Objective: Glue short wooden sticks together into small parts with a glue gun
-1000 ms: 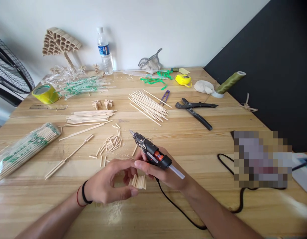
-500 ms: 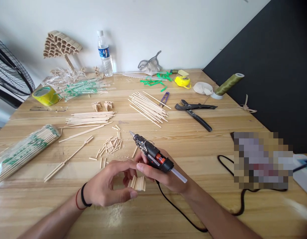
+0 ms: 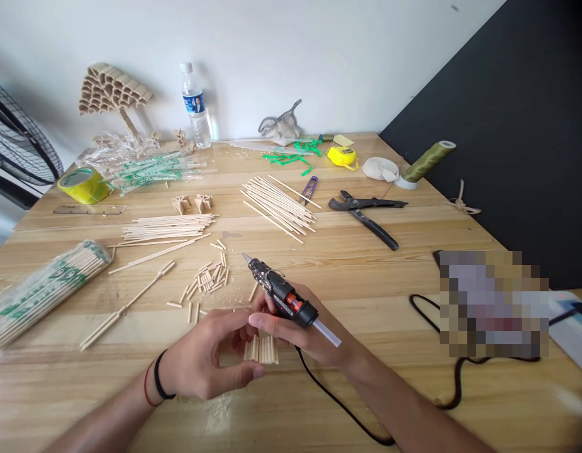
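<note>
A: How do the two hands stand?

B: Close together, low in the centre of the frame; the left hand [image 3: 201, 352], with a black band [image 3: 157, 377] at its wrist, is clamped by thumb and fingers on a small ridged row of short, pale wooden sticks [image 3: 262, 350]; the right hand [image 3: 304, 336] is wrapped round a black glue gun with an orange part inside [image 3: 282, 296]; whether its hidden fingers also touch the row, I cannot tell.

A: And where exactly is the row?

B: Lower centre of the frame, just below the glue gun; the gun's nozzle points to the upper left, away from the row; a translucent glue stick [image 3: 327, 333] juts from its rear end, and a thin black cable [image 3: 335, 402] runs to the lower right.

A: What lies about them on the pale, wood-grained worktop [image 3: 366, 277]?

B: Left of centre, a scattered heap of short, cut wooden pieces [image 3: 210, 278]; above centre, a fanned pile of long, thin wooden sticks [image 3: 279, 204]; right of that, black long-handled cutters [image 3: 366, 211]; at the left edge, a clear plastic packet of sticks with green print [image 3: 50, 292].
</note>
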A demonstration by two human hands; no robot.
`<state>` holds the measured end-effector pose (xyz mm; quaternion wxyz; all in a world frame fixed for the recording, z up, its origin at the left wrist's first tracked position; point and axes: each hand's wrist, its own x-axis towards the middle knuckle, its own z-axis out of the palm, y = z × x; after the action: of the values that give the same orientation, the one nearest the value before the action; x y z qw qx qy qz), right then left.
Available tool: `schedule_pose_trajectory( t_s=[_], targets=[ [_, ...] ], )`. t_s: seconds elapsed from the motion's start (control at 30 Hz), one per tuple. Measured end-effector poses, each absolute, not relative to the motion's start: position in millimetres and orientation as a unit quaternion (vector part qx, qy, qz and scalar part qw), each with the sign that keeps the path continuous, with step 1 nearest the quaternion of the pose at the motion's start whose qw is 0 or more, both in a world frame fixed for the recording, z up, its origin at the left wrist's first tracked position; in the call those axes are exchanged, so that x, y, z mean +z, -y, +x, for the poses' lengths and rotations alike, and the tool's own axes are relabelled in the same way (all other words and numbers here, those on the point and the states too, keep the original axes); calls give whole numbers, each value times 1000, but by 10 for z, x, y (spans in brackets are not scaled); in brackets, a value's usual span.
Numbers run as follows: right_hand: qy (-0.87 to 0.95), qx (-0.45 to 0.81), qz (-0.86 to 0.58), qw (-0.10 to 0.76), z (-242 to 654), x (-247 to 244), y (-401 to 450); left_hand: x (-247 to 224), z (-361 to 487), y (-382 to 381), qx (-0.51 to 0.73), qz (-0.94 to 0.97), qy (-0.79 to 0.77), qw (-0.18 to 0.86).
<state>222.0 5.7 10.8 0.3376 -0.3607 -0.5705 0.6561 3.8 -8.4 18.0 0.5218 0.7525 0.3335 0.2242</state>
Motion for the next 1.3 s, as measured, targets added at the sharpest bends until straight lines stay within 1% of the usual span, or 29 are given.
schedule_pose_trajectory(
  t_s=[0.37,0.57,0.83,0.97,1.17,1.3],
  targets=[
    [600,631,-359,336,2243,139,-56,169,11,77,220,753,-327,526],
    [602,639,-338,339,2256,152,-62,164,1,74,207,751,-329,533],
    [606,627,-360,331,2255,150,-62,142,-6,102,193,770,-347,499],
    [607,623,-363,333,2245,141,-56,152,-2,95,203,771,-339,499],
    [601,638,-336,346,2252,163,-64,157,-9,81,217,767,-327,508],
    [602,634,-315,369,2260,160,-72,145,-15,86,219,765,-326,511]
  ],
)
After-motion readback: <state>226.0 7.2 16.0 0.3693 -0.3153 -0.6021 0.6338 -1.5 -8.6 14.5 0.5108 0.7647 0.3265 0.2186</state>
